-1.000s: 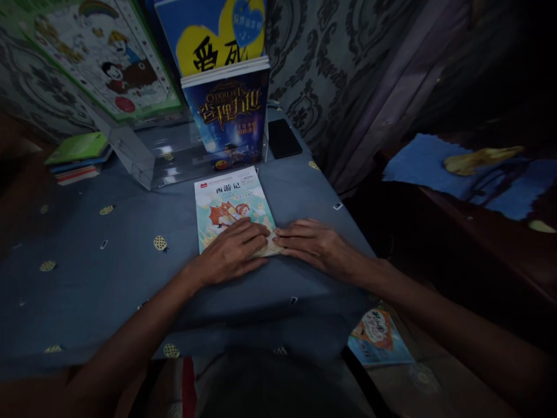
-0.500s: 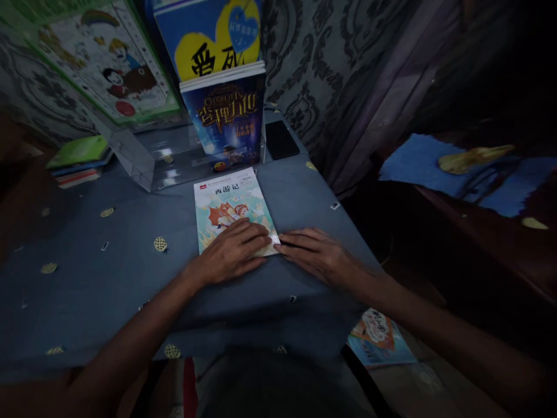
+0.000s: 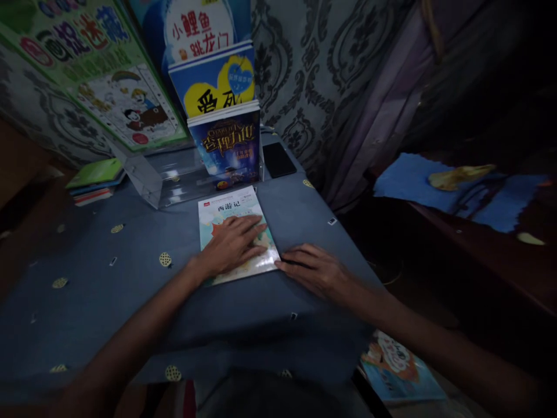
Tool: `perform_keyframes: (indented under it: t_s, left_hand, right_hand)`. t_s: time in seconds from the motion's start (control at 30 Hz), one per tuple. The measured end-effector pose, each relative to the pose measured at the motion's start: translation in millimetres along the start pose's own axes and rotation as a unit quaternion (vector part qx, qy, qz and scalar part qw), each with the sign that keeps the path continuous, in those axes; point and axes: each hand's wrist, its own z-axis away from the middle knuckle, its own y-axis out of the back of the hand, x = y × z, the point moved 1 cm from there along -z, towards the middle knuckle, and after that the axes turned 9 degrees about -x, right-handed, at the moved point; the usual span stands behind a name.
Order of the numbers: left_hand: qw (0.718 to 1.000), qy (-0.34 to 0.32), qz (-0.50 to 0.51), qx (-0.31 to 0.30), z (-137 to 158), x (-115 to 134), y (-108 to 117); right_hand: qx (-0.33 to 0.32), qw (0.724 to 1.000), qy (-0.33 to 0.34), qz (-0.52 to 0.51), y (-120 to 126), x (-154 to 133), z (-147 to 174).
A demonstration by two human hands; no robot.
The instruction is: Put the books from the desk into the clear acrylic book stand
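Note:
A closed book with a pale illustrated cover and Chinese title lies flat on the cloth-covered table. My left hand rests on its cover, fingers stretched out and slightly spread, hiding much of the picture. At the book's lower right corner is my right hand, its fingertips by the edge and its fingers extended close together. Whether the right fingertips pinch the corner cannot be made out; they look laid alongside it.
Behind the book, a clear plastic stand holds several upright books, including a dark blue one and a large green one. A black phone lies beside it. Small books are stacked left. Another book lies below the table's right edge.
My left hand has slid up the cover, away from the lower edge, uncovering the book's bottom part. My right hand stays at the corner. The view has tilted up slightly.

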Motion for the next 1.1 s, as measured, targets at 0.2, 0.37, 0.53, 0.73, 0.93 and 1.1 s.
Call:
perform_keyframes:
  t_s: [0.2,0.37,0.53,0.73,0.93,1.1]
  left_hand:
    - [0.996,0.078,-0.04,-0.006,-29.4,-43.9,-1.3]
    - [0.994,0.098,-0.042,-0.004,-43.3,-61.0,-0.8]
    - [0.994,0.101,-0.027,0.008,-45.8,-62.9,-0.5]
    - [0.994,0.109,-0.003,0.014,-45.3,-63.1,-0.8]
    - [0.994,0.11,0.007,0.018,-44.9,-62.6,-1.4]
    - [0.994,0.105,0.006,0.026,-44.9,-62.3,-2.4]
  right_hand:
    - [-0.012,1.0,-0.009,-0.011,-8.5,4.9,7.5]
    - [-0.041,0.999,-0.017,-0.027,-11.6,7.1,14.1]
    - [-0.029,0.999,-0.027,-0.038,-15.6,8.4,12.4]
    - [-0.029,0.996,-0.038,-0.082,5.2,0.3,1.9]
    - [-0.064,0.969,-0.112,-0.211,22.5,12.4,-27.2]
    - [0.011,0.969,-0.149,-0.199,-6.4,53.2,-75.6]
